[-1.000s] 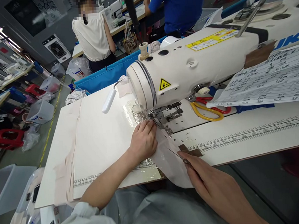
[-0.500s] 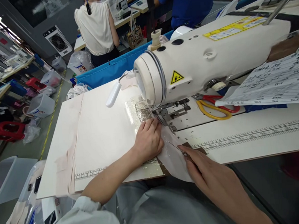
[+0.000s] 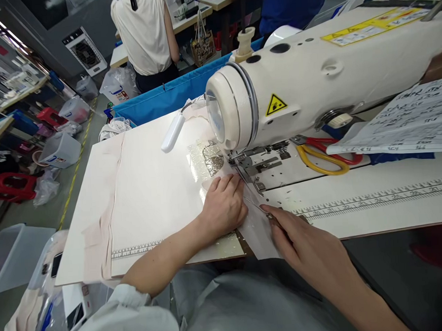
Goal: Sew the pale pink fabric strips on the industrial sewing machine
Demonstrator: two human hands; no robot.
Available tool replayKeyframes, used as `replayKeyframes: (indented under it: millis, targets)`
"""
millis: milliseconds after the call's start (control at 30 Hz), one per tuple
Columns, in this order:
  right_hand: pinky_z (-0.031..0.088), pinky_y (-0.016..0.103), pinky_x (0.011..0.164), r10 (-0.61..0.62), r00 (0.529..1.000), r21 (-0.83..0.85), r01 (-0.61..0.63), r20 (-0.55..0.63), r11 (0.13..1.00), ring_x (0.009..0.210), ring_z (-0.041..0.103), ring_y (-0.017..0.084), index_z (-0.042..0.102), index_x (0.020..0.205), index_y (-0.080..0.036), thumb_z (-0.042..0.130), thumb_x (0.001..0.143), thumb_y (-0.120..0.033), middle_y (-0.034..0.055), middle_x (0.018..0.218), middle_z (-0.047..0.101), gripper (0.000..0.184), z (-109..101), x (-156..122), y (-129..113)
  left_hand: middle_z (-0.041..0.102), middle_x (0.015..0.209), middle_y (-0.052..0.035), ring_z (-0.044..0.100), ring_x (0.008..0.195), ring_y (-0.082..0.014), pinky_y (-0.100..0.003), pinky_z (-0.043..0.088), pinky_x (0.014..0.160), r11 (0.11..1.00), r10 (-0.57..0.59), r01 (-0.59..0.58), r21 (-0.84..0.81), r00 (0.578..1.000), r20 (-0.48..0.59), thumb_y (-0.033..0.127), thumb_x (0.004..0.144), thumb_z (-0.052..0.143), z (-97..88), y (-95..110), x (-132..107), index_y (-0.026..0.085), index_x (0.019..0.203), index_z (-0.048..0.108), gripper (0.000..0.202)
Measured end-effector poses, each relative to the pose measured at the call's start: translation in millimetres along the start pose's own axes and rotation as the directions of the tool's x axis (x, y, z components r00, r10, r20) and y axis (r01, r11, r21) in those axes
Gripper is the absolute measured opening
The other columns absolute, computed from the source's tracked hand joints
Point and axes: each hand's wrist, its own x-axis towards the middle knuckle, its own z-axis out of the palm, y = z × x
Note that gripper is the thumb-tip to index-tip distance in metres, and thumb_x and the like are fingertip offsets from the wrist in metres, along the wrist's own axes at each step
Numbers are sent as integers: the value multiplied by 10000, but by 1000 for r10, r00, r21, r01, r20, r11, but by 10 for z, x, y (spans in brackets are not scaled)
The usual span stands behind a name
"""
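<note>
My left hand (image 3: 225, 205) lies flat, fingers together, on a pale piece of fabric (image 3: 257, 228) just in front of the presser foot (image 3: 248, 170) of a white sewing machine (image 3: 313, 81). My right hand (image 3: 302, 245) pinches a thin metal tool (image 3: 258, 207), its tip pointing toward the foot over the fabric. The fabric hangs over the table's front edge between my hands.
Red and yellow scissors (image 3: 322, 155) lie behind the needle plate, under a printed paper sheet (image 3: 404, 126). A white lamp (image 3: 173, 133) sits left of the machine head. A strip of pale cloth (image 3: 104, 201) lies at the table's left. Two people work at the back; bins stand on the floor at left.
Both hands and the fabric have slid slightly forward toward the presser foot. My right hand has moved the tool's tip closer to the foot. The view has shifted a little.
</note>
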Motion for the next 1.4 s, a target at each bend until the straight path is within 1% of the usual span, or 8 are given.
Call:
replayKeyframes:
  millis: [233,433,700,800,933,1067,1233,1400]
  targets:
    - [503,268,497,2,1000,-38,-2,6,999,709,730,206,608,1176,-120,316,1010,-193,109,1022,760,343,49,63,-7,539,1382,-178,445,1311,-307,-439,348,1119,999,-39,40,24,999,-23,189,893,442,27,-47,17,52,1308,551,451]
    - [480,274,473,-12,1000,-32,12,-21,999,682,726,216,631,1157,-95,340,992,-189,118,989,764,348,99,157,-16,564,1270,-185,511,1185,-318,-441,435,1005,989,-138,138,57,990,13,195,894,482,-33,-68,68,69,1330,545,458]
    - [431,282,427,39,999,17,-39,-15,999,493,657,187,625,1093,-122,347,980,-196,72,825,764,309,95,164,-84,572,1361,-132,448,1320,-288,-464,368,1120,987,-133,135,84,991,-36,99,941,405,-49,-251,62,117,1303,573,400]
    - [445,288,445,21,999,-15,-22,-48,1000,500,663,191,624,1065,-112,336,974,-168,69,797,758,307,66,140,-120,580,1355,-137,472,1302,-282,-444,393,1101,992,-99,103,77,994,-49,115,939,412,-51,-205,38,105,1299,578,397]
    - [460,278,457,32,999,-4,-32,-34,999,561,690,198,624,1072,-126,349,965,-164,60,809,758,297,56,111,-130,589,1348,-152,482,1299,-278,-439,380,1121,998,-18,22,58,998,-64,232,953,448,0,-65,6,74,1277,595,388]
    - [435,273,423,57,998,20,-57,-1,998,551,677,195,627,1110,-118,364,967,-176,73,854,759,305,53,47,-83,569,1379,-143,484,1294,-281,-448,358,1138,996,-23,27,90,999,-48,232,946,447,29,-22,5,69,1298,580,410]
    - [421,260,404,92,996,47,-92,2,995,517,661,181,633,1114,-121,372,994,-232,70,832,752,308,-37,-27,13,558,1399,-134,475,1307,-273,-452,358,1142,994,-26,25,110,1000,6,201,941,447,-17,-40,14,75,1332,553,424]
    - [404,265,381,166,986,89,-169,31,982,435,611,176,637,1132,-114,377,1008,-302,60,746,735,343,-114,-63,126,571,1375,-141,474,1311,-276,-464,357,1147,991,-25,25,135,1000,-2,328,1008,411,-28,13,-6,86,1289,586,411]
